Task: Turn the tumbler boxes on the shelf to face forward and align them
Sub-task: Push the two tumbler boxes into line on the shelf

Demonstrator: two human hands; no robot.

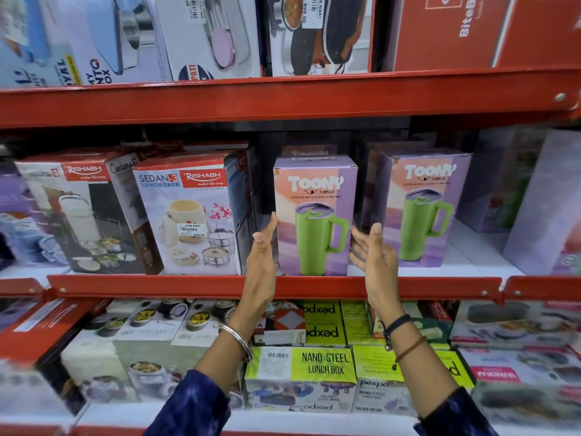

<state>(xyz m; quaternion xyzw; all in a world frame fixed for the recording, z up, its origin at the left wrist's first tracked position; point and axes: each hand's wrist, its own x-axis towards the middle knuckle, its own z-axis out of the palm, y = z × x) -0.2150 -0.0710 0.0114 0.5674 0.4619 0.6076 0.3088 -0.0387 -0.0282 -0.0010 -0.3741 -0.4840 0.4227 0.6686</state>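
Observation:
A Toony tumbler box [314, 196], pink and lilac with a green tumbler pictured, stands upright facing forward at the front of the middle shelf [314, 286]. My left hand [264, 247] is flat beside its left edge, fingers straight, touching or nearly touching it. My right hand [374, 250] is spread just off its right edge, palm inward, holding nothing. A second Toony box [424, 202] stands to the right, set a little further back and turned slightly. More Toony boxes [309, 151] show dimly behind.
Rishabh Sedan-3 lunch pack boxes [188, 215] crowd the shelf left of my left hand. Lilac boxes [540, 209] stand at the far right. The red shelf above [283, 99] hangs low. Nano Steel lunch boxes [323, 363] fill the shelf below.

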